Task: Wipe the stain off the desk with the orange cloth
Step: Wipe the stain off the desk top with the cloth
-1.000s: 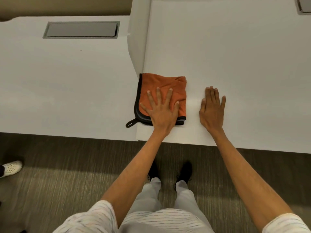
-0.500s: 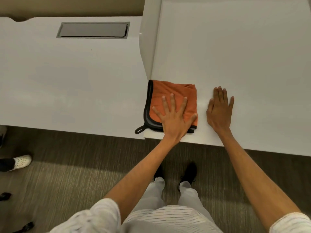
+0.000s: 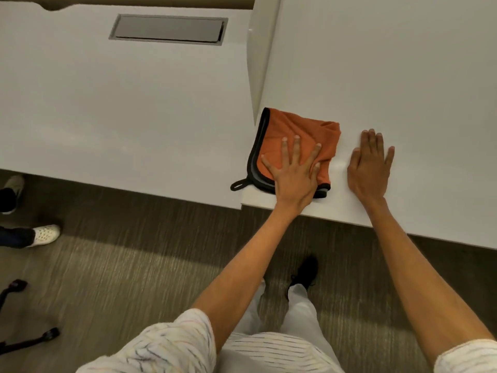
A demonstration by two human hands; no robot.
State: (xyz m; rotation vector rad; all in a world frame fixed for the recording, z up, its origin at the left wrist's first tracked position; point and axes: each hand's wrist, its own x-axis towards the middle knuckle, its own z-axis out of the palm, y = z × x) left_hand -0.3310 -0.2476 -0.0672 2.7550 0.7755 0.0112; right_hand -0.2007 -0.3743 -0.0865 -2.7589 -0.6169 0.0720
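Orange cloth [image 3: 297, 130] half under left hand [image 3: 294, 179]

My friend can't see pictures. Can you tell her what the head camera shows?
A left hand presses flat on a folded orange cloth near a white desk's front edge. The right hand rests flat on the desk beside it.

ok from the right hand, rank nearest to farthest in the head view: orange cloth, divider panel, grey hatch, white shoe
From the right hand:
1. Orange cloth, just to its left, under the left hand.
2. Divider panel, behind the cloth.
3. Grey hatch, far back left.
4. White shoe, on the floor, far left.
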